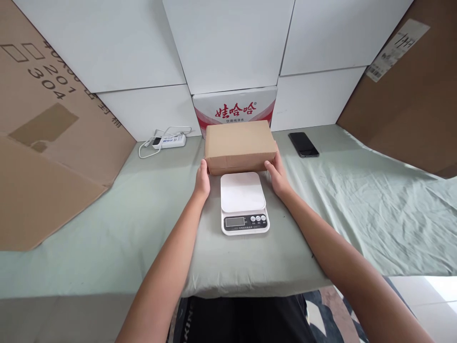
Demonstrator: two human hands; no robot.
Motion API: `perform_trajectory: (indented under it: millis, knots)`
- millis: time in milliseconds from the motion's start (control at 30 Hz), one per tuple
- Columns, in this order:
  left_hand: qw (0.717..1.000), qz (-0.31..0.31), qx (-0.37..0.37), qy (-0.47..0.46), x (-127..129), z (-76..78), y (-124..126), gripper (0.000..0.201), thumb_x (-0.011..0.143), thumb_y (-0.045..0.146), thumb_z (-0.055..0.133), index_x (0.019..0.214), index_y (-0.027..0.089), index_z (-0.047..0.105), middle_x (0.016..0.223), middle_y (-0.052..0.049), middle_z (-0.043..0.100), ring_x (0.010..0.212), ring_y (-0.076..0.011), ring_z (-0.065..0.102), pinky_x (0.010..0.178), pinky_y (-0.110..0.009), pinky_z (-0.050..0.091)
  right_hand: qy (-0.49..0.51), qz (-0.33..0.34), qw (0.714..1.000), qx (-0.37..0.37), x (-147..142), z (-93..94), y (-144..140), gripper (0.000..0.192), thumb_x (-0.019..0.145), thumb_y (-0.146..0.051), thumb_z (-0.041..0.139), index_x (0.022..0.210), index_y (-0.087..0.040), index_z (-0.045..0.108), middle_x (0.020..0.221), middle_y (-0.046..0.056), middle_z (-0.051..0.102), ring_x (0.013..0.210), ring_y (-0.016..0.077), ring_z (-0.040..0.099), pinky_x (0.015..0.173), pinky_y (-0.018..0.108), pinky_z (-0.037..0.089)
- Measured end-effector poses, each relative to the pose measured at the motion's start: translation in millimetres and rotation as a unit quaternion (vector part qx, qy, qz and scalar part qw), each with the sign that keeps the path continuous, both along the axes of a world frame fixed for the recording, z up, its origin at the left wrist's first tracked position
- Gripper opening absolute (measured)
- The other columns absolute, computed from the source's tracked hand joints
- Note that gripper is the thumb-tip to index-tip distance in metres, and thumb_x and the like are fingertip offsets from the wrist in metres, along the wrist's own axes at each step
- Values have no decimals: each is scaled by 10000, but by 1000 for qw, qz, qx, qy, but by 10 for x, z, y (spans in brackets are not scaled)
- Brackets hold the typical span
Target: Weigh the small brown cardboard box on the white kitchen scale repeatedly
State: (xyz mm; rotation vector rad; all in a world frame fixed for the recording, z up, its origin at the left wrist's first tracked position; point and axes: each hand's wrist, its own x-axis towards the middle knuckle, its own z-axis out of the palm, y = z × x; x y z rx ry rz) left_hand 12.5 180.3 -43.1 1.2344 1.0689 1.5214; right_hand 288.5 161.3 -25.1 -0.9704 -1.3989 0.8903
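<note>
A closed brown cardboard box [239, 140] is gripped at both ends, just behind a white kitchen scale [243, 193]. My left hand [203, 180] holds its left end, thumb at the near corner and the other fingers hidden. At the right end, my right hand [277, 170] grips it with the thumb on the front face and the fingers around the side. The scale's platform carries nothing, and its small display looks blank. Whether the box touches the cloth cannot be made out.
A white power strip [171, 141] with a cable lies at the back left, a black phone [303, 144] at the back right. Large cardboard sheets [53, 157] flank the green tablecloth [143, 228]. Behind stands a white-and-red printed carton [233, 102] against white panels.
</note>
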Motion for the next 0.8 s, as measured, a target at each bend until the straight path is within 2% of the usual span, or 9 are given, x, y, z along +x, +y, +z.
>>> perform_trajectory:
  millis: [167, 300, 400, 533, 667, 800]
  knots:
    - [998, 18, 64, 16, -21, 242, -109, 865, 956, 927, 483, 1409, 234, 732, 1569, -120, 723, 1659, -352, 490, 1337, -426, 450, -17, 1, 998, 57, -21, 176, -102, 1102, 945, -823, 622, 1818, -387, 111, 1938, -36, 146, 1811, 316, 142, 1490, 545, 197]
    - [997, 10, 72, 11, -47, 354, -460, 849, 975, 904, 477, 1473, 254, 704, 1605, -109, 699, 1675, -358, 464, 1340, -443, 441, -56, -17, 996, 69, 30, 319, -389, 1058, 974, -816, 592, 1816, -411, 95, 1946, -24, 94, 1811, 348, 126, 1473, 602, 221]
    - [999, 1, 47, 12, -81, 301, -830, 837, 985, 896, 461, 1461, 255, 713, 1582, -112, 715, 1667, -365, 474, 1327, -456, 460, -91, -16, 994, 59, 91, 289, -688, 974, 1012, -767, 581, 1809, -449, 120, 1941, -42, 114, 1808, 365, 134, 1462, 638, 252]
    - [1000, 2, 14, 8, -101, 190, -1184, 799, 987, 880, 480, 1407, 251, 737, 1486, -128, 769, 1585, -365, 576, 1281, -472, 511, -112, -19, 992, 60, 124, 92, -971, 901, 1041, -723, 567, 1801, -472, 152, 1927, -38, 186, 1804, 353, 156, 1457, 642, 268]
    - [1000, 3, 12, 6, -70, 154, -1286, 771, 1001, 866, 466, 1365, 252, 757, 1446, -138, 784, 1562, -358, 596, 1292, -482, 494, -92, -37, 993, 61, 107, -58, -1031, 921, 1031, -726, 581, 1803, -430, 174, 1920, 6, 219, 1797, 371, 177, 1456, 663, 239]
    - [1000, -2, 16, 14, -48, 148, -1305, 766, 1009, 861, 454, 1330, 242, 773, 1456, -140, 777, 1556, -355, 595, 1294, -478, 481, -75, -37, 995, 47, 103, -68, -1033, 892, 1036, -714, 577, 1794, -433, 200, 1915, 29, 235, 1770, 384, 264, 1434, 673, 282]
